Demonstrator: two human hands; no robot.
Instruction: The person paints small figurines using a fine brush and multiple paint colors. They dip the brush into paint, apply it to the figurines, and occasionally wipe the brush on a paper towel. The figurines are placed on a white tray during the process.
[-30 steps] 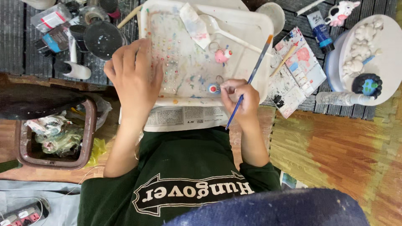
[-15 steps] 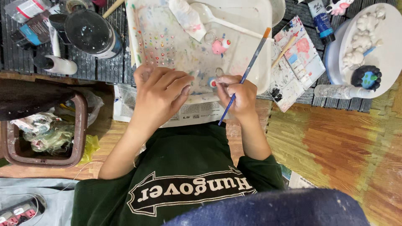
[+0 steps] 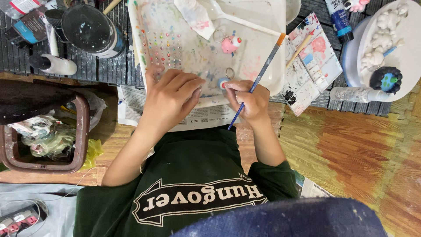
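Note:
My right hand (image 3: 250,102) grips a blue-handled paintbrush (image 3: 267,59), its fingertips touching a small blue and white keyring charm (image 3: 222,82) at the near edge of a paint-stained white tray (image 3: 263,17). My left hand (image 3: 173,94) lies flat on the tray just left of the charm, with nothing in it. Above that hand is a sheet of small coloured gem stickers (image 3: 164,48). A pink keyring charm (image 3: 231,44) lies further up the tray.
A black jar (image 3: 90,28) and a white tube (image 3: 59,65) stand at the far left. A brown bin (image 3: 81,131) with rubbish is at my left. To the right lie a painted paper palette (image 3: 313,57), a blue paint tube (image 3: 337,17) and a round white plate (image 3: 408,44) with figures.
My left hand slid from the middle of the tray toward its near edge, closer to my right hand. My right hand stayed at the charm with the brush. The view moved closer.

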